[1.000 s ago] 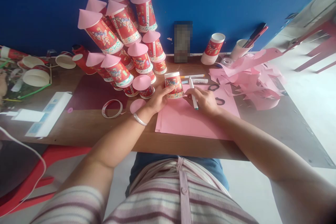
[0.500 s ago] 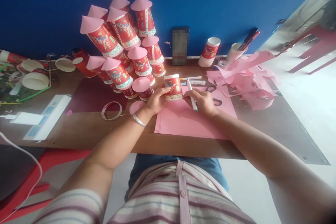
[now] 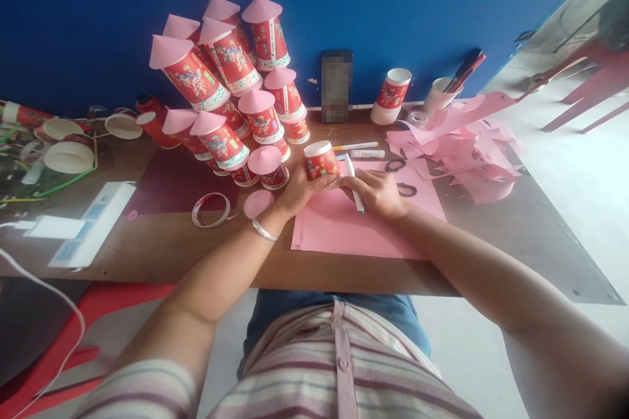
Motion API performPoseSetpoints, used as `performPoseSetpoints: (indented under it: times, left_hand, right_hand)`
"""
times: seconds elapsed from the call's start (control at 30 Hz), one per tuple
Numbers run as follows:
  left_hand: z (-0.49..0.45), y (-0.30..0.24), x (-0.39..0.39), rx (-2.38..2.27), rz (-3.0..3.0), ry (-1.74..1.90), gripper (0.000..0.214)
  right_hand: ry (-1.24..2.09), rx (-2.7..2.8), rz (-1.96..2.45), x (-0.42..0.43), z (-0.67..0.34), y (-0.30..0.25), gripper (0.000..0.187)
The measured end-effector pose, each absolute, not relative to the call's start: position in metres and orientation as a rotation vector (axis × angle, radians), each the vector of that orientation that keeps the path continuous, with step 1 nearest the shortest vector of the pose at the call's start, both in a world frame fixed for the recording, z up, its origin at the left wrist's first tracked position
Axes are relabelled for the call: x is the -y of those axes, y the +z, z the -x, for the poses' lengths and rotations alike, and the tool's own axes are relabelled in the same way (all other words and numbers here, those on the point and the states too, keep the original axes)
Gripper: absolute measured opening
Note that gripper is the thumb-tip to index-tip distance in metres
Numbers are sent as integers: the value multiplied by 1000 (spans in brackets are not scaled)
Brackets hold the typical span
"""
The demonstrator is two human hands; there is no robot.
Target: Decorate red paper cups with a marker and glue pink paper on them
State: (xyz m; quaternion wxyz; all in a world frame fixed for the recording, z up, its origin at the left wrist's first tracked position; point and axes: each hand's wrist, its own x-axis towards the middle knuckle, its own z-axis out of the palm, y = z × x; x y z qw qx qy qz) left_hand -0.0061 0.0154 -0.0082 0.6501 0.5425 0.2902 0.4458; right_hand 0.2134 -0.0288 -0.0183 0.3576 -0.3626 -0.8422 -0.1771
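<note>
My left hand (image 3: 301,191) grips a red patterned paper cup (image 3: 322,161) that stands upside down on a stack of pink paper sheets (image 3: 344,226). My right hand (image 3: 376,193) holds a white marker (image 3: 354,191), its tip close to the cup's base on the right side. Just left of the cup stands a pile of the same red cups topped with pink paper cones (image 3: 230,91). A loose pink cone (image 3: 258,203) lies on the table by my left wrist.
A heap of pink paper scraps (image 3: 457,144) lies at the right, with scissors (image 3: 403,177) and two more markers (image 3: 356,149) beside it. A tape ring (image 3: 210,208), a white power strip (image 3: 93,222) and open cups (image 3: 69,156) sit left. A cup of pens (image 3: 439,95) stands by the blue wall.
My left hand has pressed the cup down lower onto the pink paper. My right hand has lowered the marker toward the cup's base.
</note>
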Motion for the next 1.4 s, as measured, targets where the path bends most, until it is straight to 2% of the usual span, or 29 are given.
performPoseSetpoints:
  times: [0.23,0.83,1.13,1.4]
  left_hand:
    - [7,4,-12,-569,-1155,979,38]
    - [3,1,-9,-463,-1011,925,52]
    - [3,2,-12,-550,-1000,1030,36]
    - [4,-1,-14,-567,-994,1025,39]
  right_hand:
    - [-354,2087,1013,27,-212,-15,15]
    - [-309,2053,932,28,-212,-14,19]
    - [-252,2038,993,29,-212,-16,19]
    - [-219,2059,1026,29,-214,-16,18]
